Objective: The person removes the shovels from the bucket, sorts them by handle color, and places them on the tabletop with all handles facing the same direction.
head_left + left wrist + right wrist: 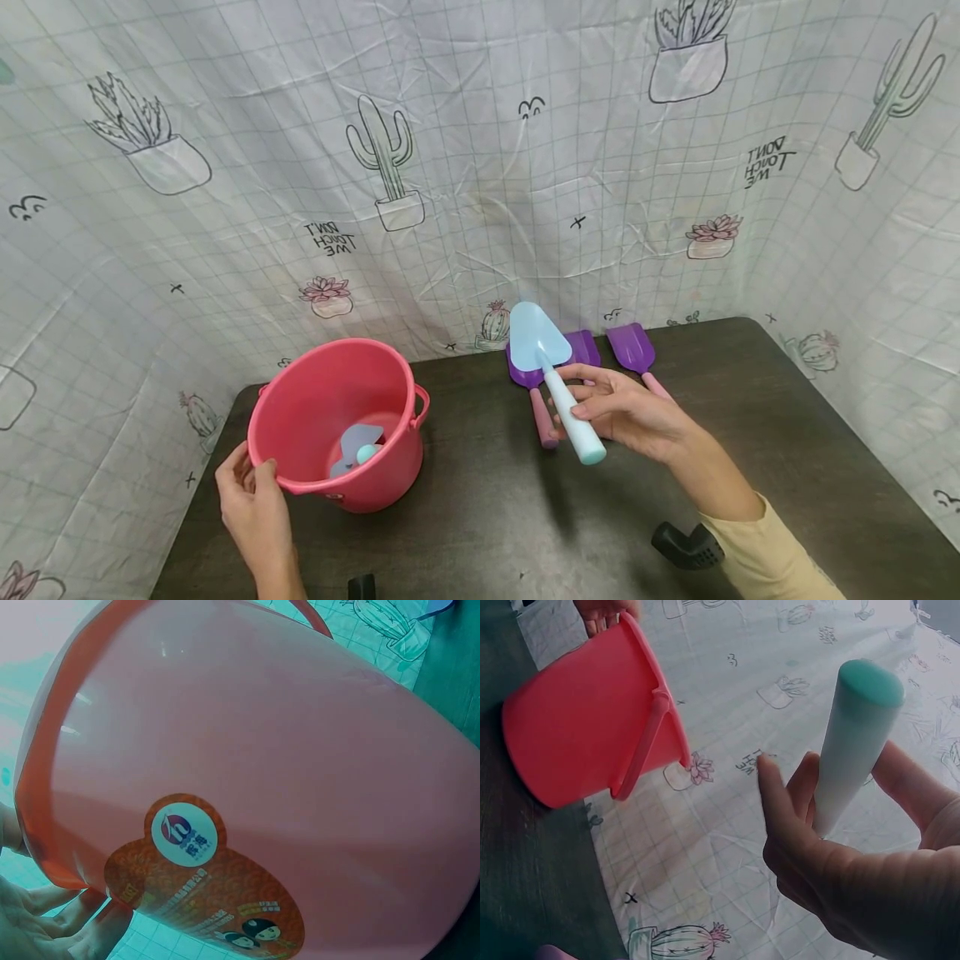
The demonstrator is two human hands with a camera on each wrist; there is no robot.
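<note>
In the head view a red bucket point(390, 479) stands on the dark table at the left. My left hand point(255, 508) grips its near-left rim. Inside the bucket lie a grey-blue scoop-shaped piece point(362, 437) and a mint rounded end point(367, 453). My right hand point(626, 412) holds a light blue toy trowel point(534, 333) by its pale handle, blade upward and away from me. The trowel is raised over purple shovels. In the right wrist view its handle point(859, 727) sits between thumb and fingers; its blade is out of sight there.
Purple toy shovels with pink handles lie near the table's back edge, one purple blade point(632, 347) at the right, another shovel's pink handle point(543, 421) under the trowel. A black object point(686, 546) lies beside the right sleeve. Patterned cloth point(465, 167) hangs behind the table.
</note>
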